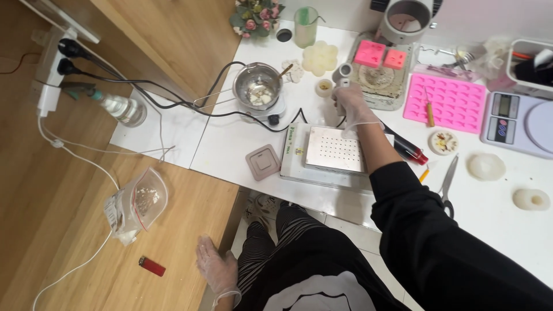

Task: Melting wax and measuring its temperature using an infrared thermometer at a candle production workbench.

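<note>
My right hand point(352, 106), in a clear glove, reaches across the white table point(230, 144) and is closed on a small white cylindrical tool point(344, 74) near a little cup of yellowish wax point(325, 87). Just below it lies a perforated metal plate point(336, 151) on a white flat device point(294, 164). My left hand point(214, 268), also gloved, rests flat and open on the edge of the lower wooden surface point(75, 230), holding nothing. A red lighter point(151, 266) lies left of it.
A metal pot point(257, 86) with white wax chunks sits on a small heater. Pink silicone moulds point(451, 99), a digital scale point(518, 121), scissors point(448, 184), white wax pieces point(485, 166), a plastic bag of wax point(138, 204), a power strip point(53, 69) and cables lie around.
</note>
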